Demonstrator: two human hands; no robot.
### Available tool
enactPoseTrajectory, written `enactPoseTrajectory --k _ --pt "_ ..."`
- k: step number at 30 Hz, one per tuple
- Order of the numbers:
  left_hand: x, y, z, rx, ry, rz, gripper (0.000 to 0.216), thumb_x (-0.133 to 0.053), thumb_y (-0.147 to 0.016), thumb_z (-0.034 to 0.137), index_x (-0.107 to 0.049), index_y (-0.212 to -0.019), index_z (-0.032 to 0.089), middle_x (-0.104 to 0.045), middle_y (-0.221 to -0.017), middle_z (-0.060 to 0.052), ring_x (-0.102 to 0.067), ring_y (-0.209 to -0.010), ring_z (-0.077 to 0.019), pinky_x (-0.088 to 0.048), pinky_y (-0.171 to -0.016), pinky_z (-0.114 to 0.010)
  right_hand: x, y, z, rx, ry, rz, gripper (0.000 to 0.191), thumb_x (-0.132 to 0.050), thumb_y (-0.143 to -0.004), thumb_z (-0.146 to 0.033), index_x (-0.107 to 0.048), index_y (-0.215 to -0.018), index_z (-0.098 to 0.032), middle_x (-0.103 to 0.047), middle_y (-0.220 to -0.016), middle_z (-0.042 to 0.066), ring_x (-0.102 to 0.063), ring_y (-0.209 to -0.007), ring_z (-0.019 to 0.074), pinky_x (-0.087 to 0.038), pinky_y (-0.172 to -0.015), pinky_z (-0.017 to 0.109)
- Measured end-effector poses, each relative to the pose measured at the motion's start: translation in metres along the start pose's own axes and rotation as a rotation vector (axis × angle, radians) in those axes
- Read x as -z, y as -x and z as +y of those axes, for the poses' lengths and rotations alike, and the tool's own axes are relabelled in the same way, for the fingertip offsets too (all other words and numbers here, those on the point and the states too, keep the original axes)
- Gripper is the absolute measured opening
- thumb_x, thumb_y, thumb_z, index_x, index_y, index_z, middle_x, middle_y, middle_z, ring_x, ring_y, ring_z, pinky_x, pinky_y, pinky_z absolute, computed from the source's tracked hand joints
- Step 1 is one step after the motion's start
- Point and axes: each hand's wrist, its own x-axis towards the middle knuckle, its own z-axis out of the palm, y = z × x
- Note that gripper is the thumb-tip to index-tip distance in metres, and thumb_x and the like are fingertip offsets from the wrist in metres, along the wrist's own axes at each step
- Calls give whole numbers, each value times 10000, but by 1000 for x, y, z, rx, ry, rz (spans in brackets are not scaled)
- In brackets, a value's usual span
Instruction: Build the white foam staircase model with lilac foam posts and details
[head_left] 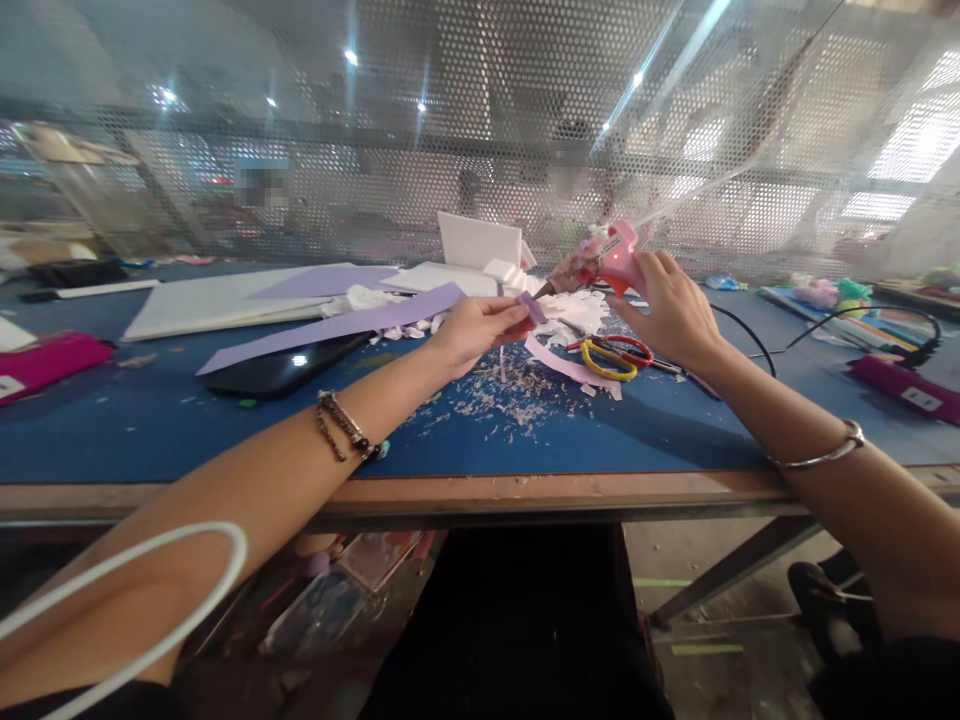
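My left hand (484, 330) pinches a small purple piece (533, 308), which looks like folded paper or foam, above the middle of the table. In my right hand (675, 310) is a pink hot glue gun (616, 258) with a red light on its body. Its nozzle points down to the left and comes close to the purple piece; whether they touch I cannot tell. Below the glue gun lie scissors (611, 358) with yellow and red handles. A curved pink-lilac strip (574, 365) rests beside them.
White and purple sheets (225, 300) lie at the left, a long purple strip (352, 322) over a black phone (292, 368). White blocks (480, 245) stand at the back before a perforated metal screen (510, 120). Small scraps (517, 400) litter the blue table (225, 440). A black cable (750, 335) runs right.
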Motion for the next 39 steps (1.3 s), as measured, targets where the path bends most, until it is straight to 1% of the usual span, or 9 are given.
enactPoseTrajectory --k 6,12,24,29,35,39 --pt "1 0 0 -8 45 -28 41 -708 -729 139 -732 -702 120 -685 -714 -34 -603 -666 -86 -502 -772 -253 0 0 -1 0 10 9 447 -480 -842 -418 -463 -1203 -155 -560 -1086 154 -560 -909 276 -430 -669 381" --pt "0 1 0 -6 41 -16 59 -692 -740 135 -731 -697 122 -680 -721 -40 -596 -663 -87 -495 -785 -268 -1 0 -1 -2 -2 6 433 -486 -833 -400 -470 -1202 -175 -563 -1092 152 -561 -879 266 -434 -654 382" --pt "0 1 0 -15 41 -6 56 -708 -728 152 -732 -691 118 -677 -728 -44 -601 -681 -95 -502 -799 -275 1 0 -2 -28 4 -32 435 -474 -841 -379 -469 -1218 -161 -563 -1105 155 -569 -887 273 -438 -661 390" --pt "3 -1 0 -23 39 3 58 -699 -736 148 -727 -692 122 -683 -727 -42 -619 -687 -97 -511 -783 -261 -1 0 -1 -19 -5 -5 431 -477 -834 -358 -472 -1226 -178 -568 -1123 147 -567 -896 271 -445 -667 392" --pt "2 -1 2 -28 45 20 74 -680 -754 139 -730 -702 126 -691 -750 -53 -631 -696 -102 -516 -782 -261 -1 0 0 -33 8 -23 445 -465 -839 -353 -468 -1246 -174 -560 -1165 155 -571 -920 291 -456 -667 410" --pt "4 -2 1 -31 32 18 70 -680 -757 147 -732 -716 124 -692 -774 -65 -634 -709 -107 -512 -790 -268 0 0 0 -32 -12 -8 425 -466 -835 -336 -479 -1237 -196 -568 -1152 149 -570 -896 283 -456 -661 421"
